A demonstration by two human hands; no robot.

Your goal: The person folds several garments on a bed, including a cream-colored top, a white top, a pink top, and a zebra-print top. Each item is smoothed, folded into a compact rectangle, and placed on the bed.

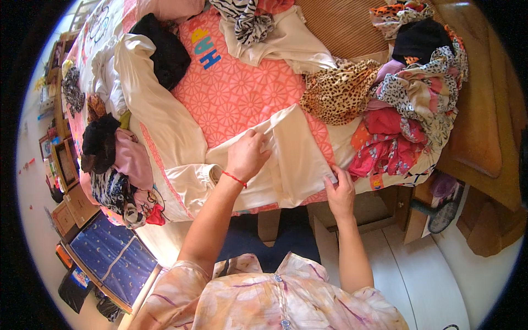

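A cream garment (300,159) lies spread near the bed's front edge, with a folded-over panel on its right part; I cannot tell its exact kind. My left hand (248,157), with a red string at the wrist, rests on its upper part, fingers curled onto the cloth near the top edge. At its lower right corner my right hand (341,190) pinches the edge between thumb and fingers. Left of my hands a gathered cream end (192,179) bunches up, and a long cream piece of cloth (159,104) stretches toward the far left.
Under the clothes is a coral patterned bedspread (236,104). To the right are heaped a leopard-print cloth (338,91), a pink floral cloth (388,151) and other prints. A black garment (165,52) lies far left, and mixed clothes (129,159) line the left edge. A brown woven mat (341,27) is behind.
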